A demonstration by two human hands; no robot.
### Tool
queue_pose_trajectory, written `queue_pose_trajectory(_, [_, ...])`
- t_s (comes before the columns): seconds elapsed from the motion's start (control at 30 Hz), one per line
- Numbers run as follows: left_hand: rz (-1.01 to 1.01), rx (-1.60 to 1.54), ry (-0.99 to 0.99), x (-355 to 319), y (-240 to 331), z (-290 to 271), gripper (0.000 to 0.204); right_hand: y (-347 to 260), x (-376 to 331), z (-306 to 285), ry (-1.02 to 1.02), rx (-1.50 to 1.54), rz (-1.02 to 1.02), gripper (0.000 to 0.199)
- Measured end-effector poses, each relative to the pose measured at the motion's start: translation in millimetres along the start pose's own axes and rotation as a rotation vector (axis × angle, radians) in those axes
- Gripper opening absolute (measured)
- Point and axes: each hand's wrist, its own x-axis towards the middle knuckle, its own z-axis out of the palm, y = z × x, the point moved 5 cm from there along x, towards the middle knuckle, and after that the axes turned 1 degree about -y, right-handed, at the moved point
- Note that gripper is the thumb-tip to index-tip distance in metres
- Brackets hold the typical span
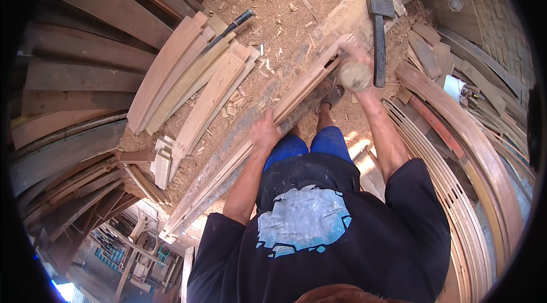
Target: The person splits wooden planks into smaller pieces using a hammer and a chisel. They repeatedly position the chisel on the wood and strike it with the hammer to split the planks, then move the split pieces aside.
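My left hand (pixel 265 130) is closed round a long, narrow wooden rail (pixel 302 82), which slants across the workbench in front of me. A dark slot shows near the rail's far end. Close to that slot is my right hand (pixel 354 53), smeared by motion. A round, pale wooden piece (pixel 354 76) shows at this hand and covers the wrist; it seems held, though the blurred fingers hide the grip. Just to the right lies a dark mallet (pixel 379 41) with a block-shaped head. A dark-handled chisel (pixel 229 31) rests on curved boards at the left.
Cut curved boards (pixel 208 106) lie left of the rail among wood chips and sawdust (pixel 279 23). Planks (pixel 85 75) stand along the left side. Long slotted strips (pixel 450 189) and a curved beam (pixel 473 132) lie at my right. My sandalled foot (pixel 332 98) is below the rail.
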Motion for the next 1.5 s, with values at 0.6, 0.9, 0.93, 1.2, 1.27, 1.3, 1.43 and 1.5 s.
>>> queue_pose_trajectory(0.6, [0.015, 0.001, 0.041, -3.0, 3.4, -4.5, 0.057, -46.7, -35.2, -5.3, -0.204, 0.008, 0.119, 0.020])
queue_pose_trajectory(0.9, [0.210, -0.130, 0.260, -22.6, 12.8, 26.3, 0.090, 1.6, -37.0, -75.1, 0.149, 0.235, 0.472, 0.013])
queue_pose_trajectory(0.93, [0.200, -0.058, 0.194, -25.2, 18.9, 28.0, 0.096, 3.6, -40.4, -78.3, 0.159, 0.261, 0.492, 0.014])
queue_pose_trajectory(1.2, [0.084, 0.148, 0.083, -6.0, 29.6, 41.6, 0.122, 6.3, -52.9, -85.3, 0.085, 0.422, 0.539, 0.011])
queue_pose_trajectory(1.27, [0.124, 0.118, 0.086, 2.2, 34.3, 26.5, 0.123, 20.2, -65.3, -81.7, 0.070, 0.403, 0.549, 0.011])
queue_pose_trajectory(1.3, [0.148, 0.107, 0.099, 10.3, 37.1, 17.4, 0.123, 24.6, -66.7, -78.4, 0.072, 0.399, 0.545, 0.011])
queue_pose_trajectory(1.43, [0.172, 0.080, -0.026, 27.8, 51.3, 6.7, 0.116, 21.4, -68.6, -66.2, 0.056, 0.367, 0.504, 0.012])
queue_pose_trajectory(1.5, [0.225, 0.061, 0.043, 19.7, 75.5, -11.9, 0.118, 5.0, -68.9, -53.6, 0.017, 0.380, 0.540, 0.012])
